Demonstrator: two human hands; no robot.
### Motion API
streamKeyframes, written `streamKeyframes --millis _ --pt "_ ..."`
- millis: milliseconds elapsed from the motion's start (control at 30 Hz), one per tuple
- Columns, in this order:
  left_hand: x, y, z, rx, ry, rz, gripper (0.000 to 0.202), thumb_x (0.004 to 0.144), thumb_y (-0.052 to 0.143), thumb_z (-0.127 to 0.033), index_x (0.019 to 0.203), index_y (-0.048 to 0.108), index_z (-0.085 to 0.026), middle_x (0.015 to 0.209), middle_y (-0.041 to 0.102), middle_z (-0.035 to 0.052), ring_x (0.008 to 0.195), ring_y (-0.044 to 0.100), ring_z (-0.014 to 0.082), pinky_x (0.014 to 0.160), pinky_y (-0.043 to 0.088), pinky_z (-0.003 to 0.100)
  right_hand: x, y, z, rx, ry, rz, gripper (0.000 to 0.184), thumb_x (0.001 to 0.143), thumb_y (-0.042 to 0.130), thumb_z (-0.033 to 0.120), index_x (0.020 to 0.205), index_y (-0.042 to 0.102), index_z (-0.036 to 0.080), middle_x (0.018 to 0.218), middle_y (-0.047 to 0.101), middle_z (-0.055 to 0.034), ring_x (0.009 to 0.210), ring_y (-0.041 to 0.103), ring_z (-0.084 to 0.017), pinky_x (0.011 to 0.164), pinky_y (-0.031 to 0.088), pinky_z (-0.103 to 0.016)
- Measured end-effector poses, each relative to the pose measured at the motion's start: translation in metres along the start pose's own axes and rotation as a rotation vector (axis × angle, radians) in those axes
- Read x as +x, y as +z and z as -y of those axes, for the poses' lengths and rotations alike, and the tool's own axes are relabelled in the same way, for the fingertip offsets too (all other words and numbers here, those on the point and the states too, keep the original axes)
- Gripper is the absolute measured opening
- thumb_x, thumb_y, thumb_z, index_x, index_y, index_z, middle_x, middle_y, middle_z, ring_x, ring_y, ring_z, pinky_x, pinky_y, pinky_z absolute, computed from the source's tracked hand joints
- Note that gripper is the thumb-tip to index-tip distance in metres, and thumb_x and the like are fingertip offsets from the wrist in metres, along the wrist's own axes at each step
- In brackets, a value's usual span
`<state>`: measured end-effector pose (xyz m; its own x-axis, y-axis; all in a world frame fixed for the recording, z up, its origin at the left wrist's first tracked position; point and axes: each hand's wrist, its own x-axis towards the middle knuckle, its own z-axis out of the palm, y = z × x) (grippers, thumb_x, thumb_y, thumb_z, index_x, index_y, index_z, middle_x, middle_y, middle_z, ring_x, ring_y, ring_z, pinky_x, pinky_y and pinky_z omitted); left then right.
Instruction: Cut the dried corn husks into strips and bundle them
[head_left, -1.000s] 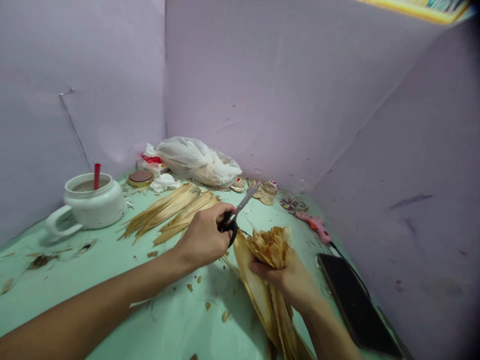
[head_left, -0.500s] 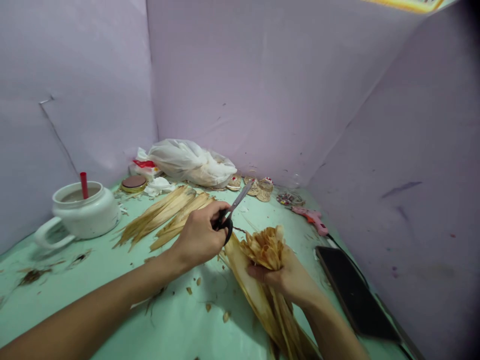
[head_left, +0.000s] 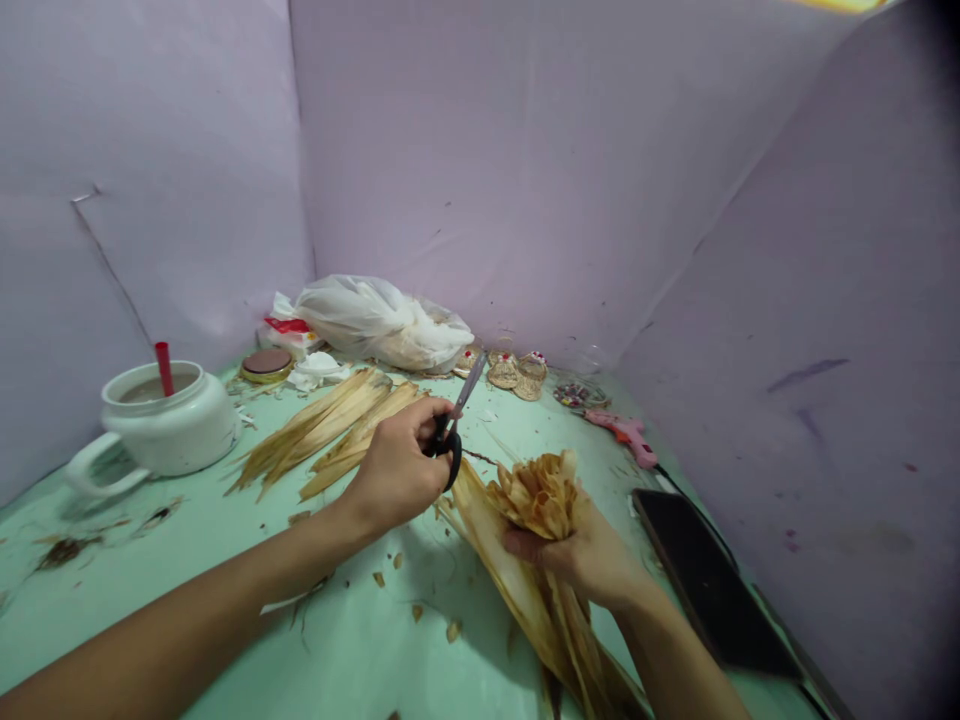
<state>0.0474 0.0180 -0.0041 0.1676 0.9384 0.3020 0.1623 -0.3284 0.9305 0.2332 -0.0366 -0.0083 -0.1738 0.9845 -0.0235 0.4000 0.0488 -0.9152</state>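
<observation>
Scissors: tipped a bit more upright than 0.5 s ago — the blades of the scissors (head_left: 463, 400) now rise in front of the leftmost woven slipper, rather than across the middle ones.
Husk flower: nudged slightly to the right since then, so the gap between the 2 hands is a touch wider; the husk flower (head_left: 544, 492) is held just right of the scissors, petals up.
Left hand: clamped on the black scissor handles, the left hand (head_left: 401, 465) being held above the table (head_left: 352, 650), knuckles up.
Right hand: wrapped round the flower's base, thumb toward the scissors; long husk strips (head_left: 510, 590) are left hanging under the right hand (head_left: 592, 560).
In the way: the end of the dried husk pile (head_left: 322, 430) is partly hidden by the left hand.
Right side: phone (head_left: 712, 580) and pink glue gun (head_left: 626, 435) parked by the wall.
Back and left: plastic bag (head_left: 382, 320), woven slippers (head_left: 529, 378), white pot (head_left: 176, 430) with a red stick (head_left: 164, 370) in it — pretty crowded.
</observation>
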Motion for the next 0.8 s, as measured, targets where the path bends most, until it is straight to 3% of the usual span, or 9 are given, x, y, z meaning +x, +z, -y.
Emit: streamKeyframes --millis 133,333,567,667,800 --pt "0.0 0.002 -0.006 -0.127 -0.086 -0.024 0.037 0.058 0.061 -0.012 0.095 0.056 -0.013 0.064 0.06 -0.0026 0.06 0.057 0.0103 0.058 0.046 0.02 0.001 -0.001 -0.001 0.035 -0.004 0.027 0.023 0.061 0.067 0.021 0.083 0.059 0.018 0.075 0.057 0.0008 0.07 0.052 -0.015 0.065 0.044 -0.028" --pt "-0.002 0.005 -0.009 -0.185 -0.086 -0.086 0.039 0.057 0.061 -0.009 0.095 0.056 -0.014 0.064 0.059 -0.0034 0.06 0.056 0.0092 0.057 0.044 0.018 0.002 0.003 0.003 0.143 0.029 0.027 0.037 0.053 0.073 0.021 0.087 0.06 0.017 0.074 0.057 0.0019 0.07 0.052 -0.015 0.066 0.043 -0.028" --pt "-0.005 0.01 -0.006 -0.145 -0.087 -0.107 0.037 0.059 0.06 -0.011 0.096 0.056 -0.015 0.067 0.062 -0.0025 0.063 0.059 0.0114 0.058 0.045 0.02 0.001 0.01 0.004 0.096 0.047 -0.121 0.021 0.058 0.068 0.022 0.076 0.061 0.017 0.071 0.058 0.0001 0.067 0.053 -0.016 0.061 0.044 -0.027" --pt "-0.003 0.004 -0.01 -0.133 -0.132 -0.044 0.039 0.06 0.061 -0.016 0.098 0.054 -0.015 0.066 0.061 -0.0018 0.061 0.057 0.0123 0.057 0.045 0.022 0.002 0.008 0.001 0.059 0.027 -0.219 0.018 0.059 0.068 0.025 0.073 0.06 0.018 0.069 0.058 -0.0003 0.067 0.053 -0.017 0.06 0.045 -0.028" --pt "-0.001 -0.013 -0.013 -0.066 -0.181 0.124 0.037 0.061 0.062 -0.023 0.096 0.054 -0.016 0.06 0.055 -0.0039 0.055 0.052 0.0116 0.052 0.042 0.022 0.004 -0.002 0.0 -0.025 0.017 -0.307 0.016 0.058 0.069 0.027 0.068 0.059 0.02 0.062 0.056 0.0005 0.063 0.053 -0.018 0.055 0.044 -0.028"
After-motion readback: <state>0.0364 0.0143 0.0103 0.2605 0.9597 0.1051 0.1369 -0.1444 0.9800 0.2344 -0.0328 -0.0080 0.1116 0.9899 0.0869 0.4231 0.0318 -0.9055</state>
